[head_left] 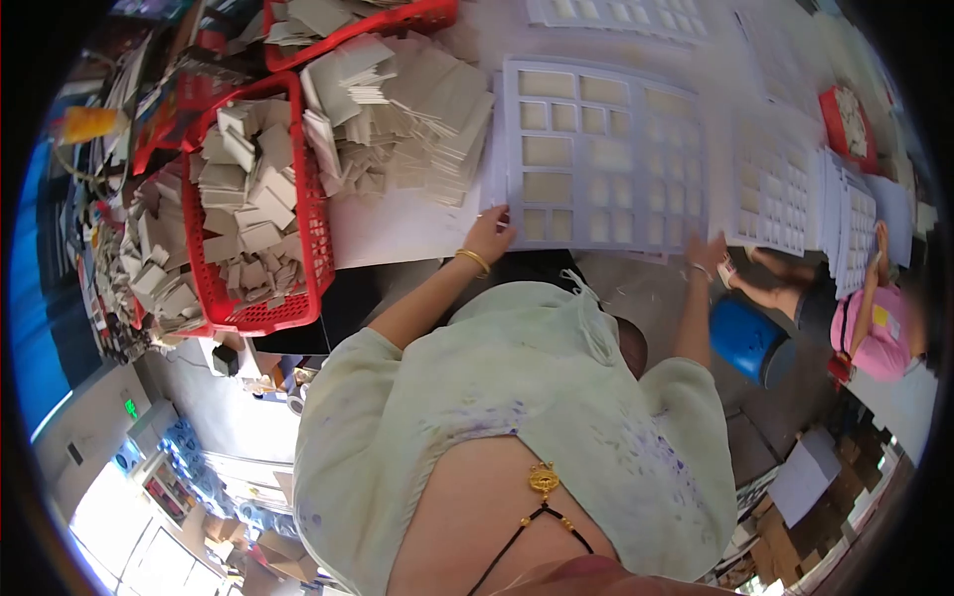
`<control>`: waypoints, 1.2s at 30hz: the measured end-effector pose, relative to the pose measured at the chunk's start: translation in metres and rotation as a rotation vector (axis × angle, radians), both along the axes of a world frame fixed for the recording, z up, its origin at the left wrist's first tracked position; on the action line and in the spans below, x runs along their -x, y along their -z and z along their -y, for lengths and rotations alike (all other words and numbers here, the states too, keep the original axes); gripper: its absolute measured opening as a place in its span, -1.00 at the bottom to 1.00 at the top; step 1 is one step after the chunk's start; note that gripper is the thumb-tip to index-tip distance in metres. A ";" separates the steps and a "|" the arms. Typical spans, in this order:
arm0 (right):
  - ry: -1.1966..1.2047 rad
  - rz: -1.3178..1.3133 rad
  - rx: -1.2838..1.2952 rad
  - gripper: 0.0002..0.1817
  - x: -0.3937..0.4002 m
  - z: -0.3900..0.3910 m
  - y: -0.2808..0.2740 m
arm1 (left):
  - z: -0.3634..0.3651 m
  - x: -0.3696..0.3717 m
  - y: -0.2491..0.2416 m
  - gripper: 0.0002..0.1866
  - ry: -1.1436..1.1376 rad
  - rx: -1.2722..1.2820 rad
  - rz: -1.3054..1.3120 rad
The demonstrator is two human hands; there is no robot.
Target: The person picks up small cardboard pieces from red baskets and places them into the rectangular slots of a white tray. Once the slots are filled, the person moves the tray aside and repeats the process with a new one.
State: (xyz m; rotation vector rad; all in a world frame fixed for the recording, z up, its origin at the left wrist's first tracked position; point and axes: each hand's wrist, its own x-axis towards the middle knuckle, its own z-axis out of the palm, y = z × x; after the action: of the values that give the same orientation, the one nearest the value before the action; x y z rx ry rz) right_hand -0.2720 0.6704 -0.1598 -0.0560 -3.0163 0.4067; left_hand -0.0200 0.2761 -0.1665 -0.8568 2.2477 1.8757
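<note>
A pale white panel (581, 179) with rows of rectangular compartments of mixed sizes lies in front of me on the table. The compartments on its right side are smeared by motion. At the panel's lower left corner is my left hand (492, 232), its fingers closed on the edge. My right hand (706, 254) is at the lower right corner; blur hides how its fingers are set. Left of the panel, a heap of flat whitish pieces (422, 109) covers part of the table.
A red basket (316, 233) full of pale pieces stands at the left, another red basket (397, 18) behind it. More gridded panels (773, 199) lie to the right. A blue drum (745, 338) stands on the floor near a person in pink (879, 333).
</note>
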 end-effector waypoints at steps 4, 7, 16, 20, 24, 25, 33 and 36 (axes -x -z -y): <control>0.014 0.258 0.075 -0.54 0.017 -0.034 0.003 | 0.003 0.004 -0.002 -0.53 0.053 0.092 -0.009; 0.035 0.137 0.232 -0.62 0.023 -0.045 -0.003 | 0.008 0.012 -0.021 -0.60 0.073 0.058 0.068; 0.363 0.345 1.379 -0.79 0.018 -0.045 -0.051 | 0.020 0.021 -0.017 -0.73 -0.063 -0.324 0.161; 0.435 0.475 1.737 -0.77 0.006 -0.035 -0.055 | 0.024 0.023 0.000 -0.73 -0.003 -0.344 0.059; 0.471 0.626 1.834 -0.76 -0.016 -0.036 -0.029 | 0.031 0.032 -0.040 -0.76 -0.025 -0.664 0.122; 0.423 0.684 1.815 -0.76 -0.022 -0.035 -0.026 | 0.032 0.034 -0.062 -0.75 -0.042 -0.761 0.141; 0.501 0.697 1.674 -0.78 -0.058 0.034 -0.064 | 0.027 0.051 -0.128 -0.75 -0.111 -0.910 0.004; 0.457 0.678 1.597 -0.79 -0.065 0.063 -0.083 | 0.028 0.043 -0.101 -0.74 -0.046 -1.002 -0.118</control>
State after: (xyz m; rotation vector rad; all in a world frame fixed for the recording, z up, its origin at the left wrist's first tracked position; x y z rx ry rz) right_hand -0.2066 0.6078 -0.0772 -1.0599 -2.0129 2.8449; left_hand -0.0634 0.2485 -0.0651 -0.5997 1.0109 2.6538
